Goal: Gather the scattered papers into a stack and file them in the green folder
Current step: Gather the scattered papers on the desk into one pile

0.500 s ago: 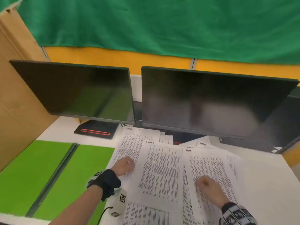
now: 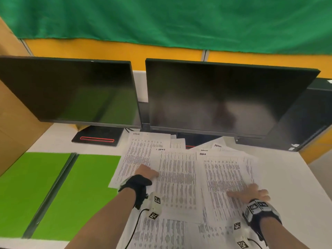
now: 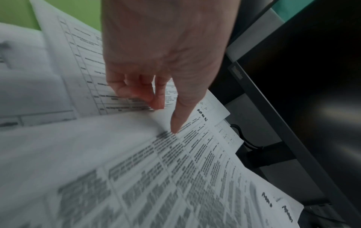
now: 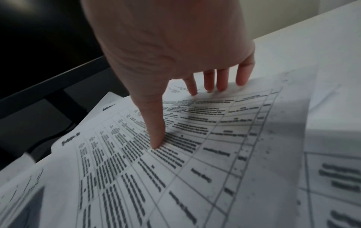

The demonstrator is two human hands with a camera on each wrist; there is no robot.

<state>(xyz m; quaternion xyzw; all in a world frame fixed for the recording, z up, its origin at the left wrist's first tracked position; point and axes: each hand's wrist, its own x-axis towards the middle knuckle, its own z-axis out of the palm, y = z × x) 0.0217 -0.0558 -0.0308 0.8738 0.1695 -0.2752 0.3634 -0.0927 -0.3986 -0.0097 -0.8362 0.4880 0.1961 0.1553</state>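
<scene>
Monitors [image 2: 215, 97] wall off the back (bare desk [image 2: 287, 177] rightward).

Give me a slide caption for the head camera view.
Both hands, left hand and right hand, rest on scattered papers beside an open green folder, below two dark monitors.

Your forearms are bare, no sleeves. Your left hand [image 2: 146, 172] carries a black wrist strap [image 2: 136, 185] with a white block [image 2: 156, 206] bearing two black-and-white square code markers; a thin black cable [image 2: 133, 229] trails from it. Your right hand [image 2: 251, 192] carries a black strap [image 2: 260, 215] topped with white and grey patterned tiles, plus a white block [image 2: 239, 236] with two similar markers.
</scene>
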